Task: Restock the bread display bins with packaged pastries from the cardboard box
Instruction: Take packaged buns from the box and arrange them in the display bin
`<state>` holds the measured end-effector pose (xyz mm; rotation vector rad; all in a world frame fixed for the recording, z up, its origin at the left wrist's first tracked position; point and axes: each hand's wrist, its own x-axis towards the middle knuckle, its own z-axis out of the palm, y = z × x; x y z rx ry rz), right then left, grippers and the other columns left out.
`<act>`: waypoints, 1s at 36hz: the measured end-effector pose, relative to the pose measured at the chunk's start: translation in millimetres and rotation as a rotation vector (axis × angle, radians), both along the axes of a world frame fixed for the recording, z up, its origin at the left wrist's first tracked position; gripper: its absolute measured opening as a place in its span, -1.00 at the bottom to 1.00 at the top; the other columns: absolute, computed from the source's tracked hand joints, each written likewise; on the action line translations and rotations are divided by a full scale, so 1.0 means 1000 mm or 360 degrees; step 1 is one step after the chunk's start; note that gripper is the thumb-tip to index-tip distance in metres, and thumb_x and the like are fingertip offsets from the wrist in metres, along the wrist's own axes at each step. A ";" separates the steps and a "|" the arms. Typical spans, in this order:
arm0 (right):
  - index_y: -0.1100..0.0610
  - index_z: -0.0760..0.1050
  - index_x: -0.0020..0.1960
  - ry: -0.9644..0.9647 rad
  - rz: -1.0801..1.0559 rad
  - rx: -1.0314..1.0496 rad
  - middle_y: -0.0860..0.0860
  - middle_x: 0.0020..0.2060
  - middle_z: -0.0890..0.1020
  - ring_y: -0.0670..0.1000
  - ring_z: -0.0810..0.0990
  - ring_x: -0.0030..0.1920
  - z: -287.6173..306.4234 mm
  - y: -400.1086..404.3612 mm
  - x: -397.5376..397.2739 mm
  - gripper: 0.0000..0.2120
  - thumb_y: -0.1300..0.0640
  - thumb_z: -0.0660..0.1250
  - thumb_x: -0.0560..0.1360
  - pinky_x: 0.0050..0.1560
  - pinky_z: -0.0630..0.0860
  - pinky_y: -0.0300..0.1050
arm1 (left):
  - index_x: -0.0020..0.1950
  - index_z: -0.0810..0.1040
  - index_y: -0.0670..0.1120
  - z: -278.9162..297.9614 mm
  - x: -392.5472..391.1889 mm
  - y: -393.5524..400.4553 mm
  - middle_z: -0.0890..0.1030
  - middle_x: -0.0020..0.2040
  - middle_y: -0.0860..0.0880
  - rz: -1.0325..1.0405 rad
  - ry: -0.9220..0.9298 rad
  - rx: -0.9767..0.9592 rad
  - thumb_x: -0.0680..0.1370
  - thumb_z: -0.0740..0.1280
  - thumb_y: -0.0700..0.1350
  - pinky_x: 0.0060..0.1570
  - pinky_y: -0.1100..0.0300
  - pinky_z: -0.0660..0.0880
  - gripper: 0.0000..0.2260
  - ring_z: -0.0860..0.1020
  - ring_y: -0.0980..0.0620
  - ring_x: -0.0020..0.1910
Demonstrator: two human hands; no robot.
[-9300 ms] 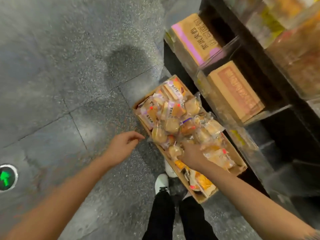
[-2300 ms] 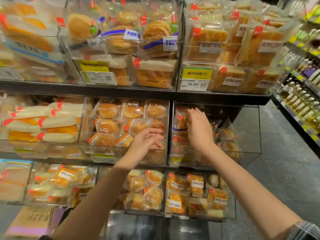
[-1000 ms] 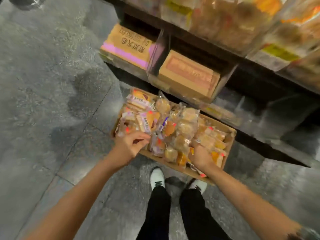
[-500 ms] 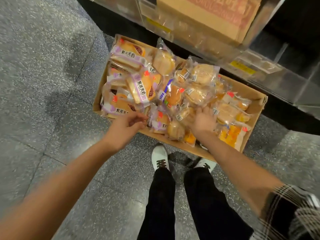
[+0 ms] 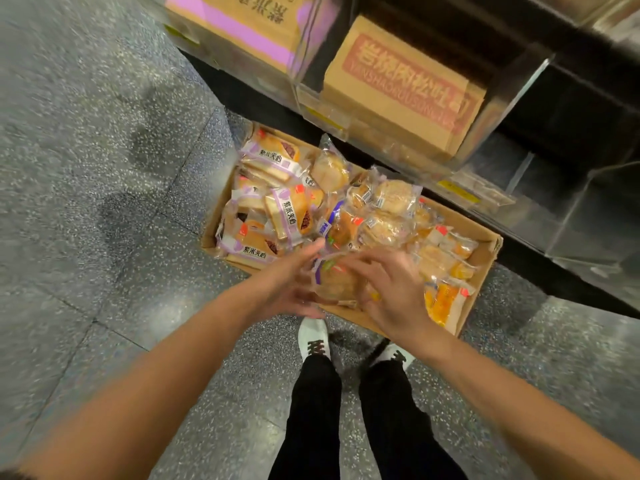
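An open cardboard box (image 5: 486, 245) lies on the floor against the shelf base, filled with packaged pastries. Purple-labelled sandwich packs (image 5: 287, 213) fill its left side, round buns in clear wrap (image 5: 393, 199) the middle, yellow packs (image 5: 443, 301) the right corner. Over the box's near edge, a round bun pack with a purple strip (image 5: 334, 284) is held between both hands. My left hand (image 5: 284, 282) cups it from the left, thumb above. My right hand (image 5: 391, 292) curls over it from the right.
A purple-striped carton (image 5: 242, 19) and a carton with red print (image 5: 405, 84) sit in clear acrylic bins on the bottom shelf. Another clear bin (image 5: 571, 209) stands at the right. My white shoes (image 5: 313, 341) touch the box's near side. Grey speckled floor spreads to the left.
Both hands have come together and lifted one bun pack off the pile at the box's near edge. Earlier they were apart, reaching into the box.
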<state>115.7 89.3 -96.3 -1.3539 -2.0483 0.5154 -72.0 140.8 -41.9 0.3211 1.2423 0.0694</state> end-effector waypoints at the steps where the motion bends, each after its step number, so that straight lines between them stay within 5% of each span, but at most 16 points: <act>1: 0.04 0.40 0.25 -0.0012 0.0062 0.0009 0.02 0.12 0.49 0.13 0.57 0.02 0.002 0.003 -0.005 -0.72 -0.01 0.22 0.58 -0.06 0.46 -0.02 | 0.19 0.53 -0.07 0.002 0.000 0.002 0.68 -0.04 -0.13 0.0063 -0.0030 0.0006 0.45 0.31 0.15 -0.27 0.08 0.61 -0.59 0.67 -0.08 -0.13; 4: 0.04 0.28 0.36 -0.0117 0.0162 -0.0233 0.06 0.23 0.36 0.17 0.53 0.11 0.001 0.013 -0.011 -0.49 0.13 0.27 0.42 -0.06 0.51 0.04 | 0.14 0.57 -0.12 0.003 -0.006 0.008 0.68 -0.13 -0.07 0.0222 -0.0021 0.0115 0.46 0.36 -0.02 -0.38 0.19 0.56 -0.70 0.65 0.02 -0.24; 7: -0.04 0.13 0.48 -0.0275 0.0055 -0.0844 0.12 0.38 0.32 0.22 0.42 0.29 0.002 0.019 -0.015 -0.22 0.38 0.29 0.37 0.16 0.46 0.14 | 0.12 0.56 -0.14 0.000 -0.017 0.012 0.68 -0.20 -0.01 0.0278 0.0173 0.0271 0.49 0.39 -0.16 -0.46 0.26 0.51 -0.79 0.64 0.10 -0.33; 10: 0.11 0.17 0.50 -0.0160 -0.0531 -0.1571 0.15 0.26 0.45 0.14 0.50 0.18 -0.015 0.036 -0.018 -0.39 0.38 0.18 0.50 -0.01 0.47 -0.07 | 0.21 0.52 -0.13 -0.012 -0.032 0.013 0.69 -0.04 -0.04 0.0350 0.0388 0.0385 0.37 0.50 -0.17 -0.47 0.28 0.49 -0.57 0.66 0.04 -0.24; 13: 0.26 0.34 0.39 0.0314 -0.1162 -0.2156 0.12 -0.04 0.56 0.04 0.52 -0.17 -0.033 0.061 -0.020 -0.56 0.23 0.30 0.54 -0.29 0.47 -0.16 | 0.25 0.53 -0.13 -0.025 -0.044 0.011 0.67 0.04 -0.09 0.0414 0.0482 0.0447 0.33 0.52 -0.20 -0.43 0.31 0.50 -0.51 0.65 0.07 -0.21; 15: 0.26 0.37 0.38 0.0908 -0.1475 -0.2449 0.08 0.05 0.54 0.04 0.53 0.07 -0.043 0.072 -0.023 -0.58 0.25 0.33 0.54 -0.05 0.52 -0.16 | 0.05 0.57 -0.05 -0.032 -0.049 0.007 0.68 -0.05 -0.05 0.0470 0.0487 0.0473 0.38 0.49 -0.28 -0.42 0.36 0.49 -0.70 0.64 0.17 -0.31; 18: 0.22 0.36 0.39 0.1308 -0.1622 -0.2513 0.10 0.25 0.45 0.05 0.43 0.29 -0.054 0.078 -0.036 -0.57 0.24 0.33 0.55 0.10 0.47 -0.11 | -0.04 0.56 -0.02 -0.043 -0.057 0.003 0.66 -0.14 0.01 0.0472 0.0498 0.0493 0.40 0.46 -0.32 -0.41 0.38 0.49 -0.74 0.63 0.21 -0.35; 21: 0.17 0.38 0.33 0.1454 -0.1638 -0.2456 0.11 0.23 0.50 -0.03 0.50 -0.06 -0.074 0.079 -0.048 -0.61 0.21 0.36 0.53 -0.20 0.52 -0.29 | 0.00 0.60 -0.09 -0.058 -0.067 -0.002 0.68 -0.14 -0.02 0.0436 0.0555 0.0481 0.38 0.48 -0.29 -0.41 0.37 0.49 -0.76 0.64 0.18 -0.34; 24: 0.12 0.33 0.39 0.1585 -0.1740 -0.2328 0.13 0.10 0.55 -0.02 0.54 -0.18 -0.090 0.081 -0.055 -0.57 0.27 0.31 0.56 -0.58 0.46 -0.31 | 0.00 0.59 -0.08 -0.070 -0.077 -0.008 0.69 -0.13 -0.03 0.0435 0.0597 0.0487 0.36 0.50 -0.27 -0.37 0.34 0.51 -0.74 0.66 0.14 -0.28; 27: 0.15 0.36 0.42 0.1355 -0.1754 -0.2330 0.03 0.00 0.60 -0.08 0.52 -0.25 -0.101 0.078 -0.052 -0.55 0.18 0.33 0.56 -0.41 0.52 -0.24 | 0.04 0.60 -0.09 -0.077 -0.085 -0.012 0.69 -0.03 -0.09 0.0420 0.0607 0.0446 0.37 0.49 -0.22 -0.26 0.23 0.52 -0.74 0.66 0.02 -0.16; 30: 0.12 0.42 0.37 0.1183 -0.1701 -0.2286 0.02 0.04 0.59 -0.09 0.52 -0.19 -0.107 0.073 -0.047 -0.58 0.11 0.37 0.54 -0.11 0.50 -0.16 | 0.08 0.59 -0.14 -0.079 -0.089 -0.012 0.68 -0.03 -0.10 0.0411 0.0598 0.0419 0.40 0.47 -0.23 -0.34 0.26 0.53 -0.73 0.66 0.05 -0.23; 33: 0.13 0.48 0.32 0.1090 -0.1702 -0.2221 0.06 0.15 0.62 0.01 0.58 0.02 -0.107 0.066 -0.038 -0.58 0.09 0.43 0.49 0.14 0.52 -0.02 | 0.10 0.59 -0.16 -0.074 -0.086 -0.010 0.69 -0.06 -0.08 0.0382 0.0578 0.0425 0.39 0.49 -0.17 -0.35 0.29 0.53 -0.70 0.66 0.07 -0.26; 36: 0.23 0.44 0.35 0.1166 -0.1637 -0.2248 0.16 0.24 0.57 0.04 0.55 0.09 -0.088 0.057 -0.032 -0.58 0.18 0.38 0.52 0.14 0.56 -0.03 | 0.12 0.58 -0.16 -0.065 -0.084 -0.008 0.69 -0.03 -0.08 0.0388 0.0621 0.0398 0.33 0.54 -0.05 -0.08 0.15 0.55 -0.58 0.65 -0.03 -0.09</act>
